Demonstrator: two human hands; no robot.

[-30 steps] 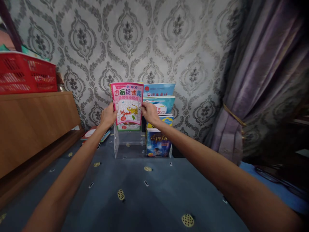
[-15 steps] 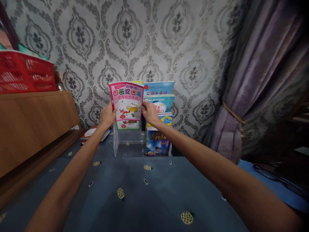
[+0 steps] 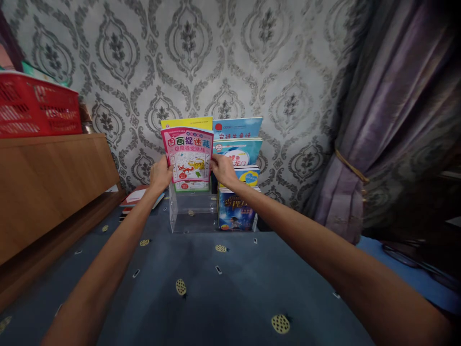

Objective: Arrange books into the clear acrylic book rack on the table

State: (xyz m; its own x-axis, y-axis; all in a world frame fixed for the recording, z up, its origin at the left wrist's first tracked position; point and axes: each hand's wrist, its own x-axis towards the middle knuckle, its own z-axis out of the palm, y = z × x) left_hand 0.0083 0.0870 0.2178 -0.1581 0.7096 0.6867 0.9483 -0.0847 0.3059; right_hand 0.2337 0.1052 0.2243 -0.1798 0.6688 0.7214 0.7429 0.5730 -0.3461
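Pink book, upright, pinched between left hand and right hand. Over clear rack, beside blue books.

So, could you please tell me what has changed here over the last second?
The pink paper puzzle book, gripped at its sides by left hand and right hand, sank slightly into the clear plastic rack, uncovering a yellow book behind. Both grips and the blue books stayed.
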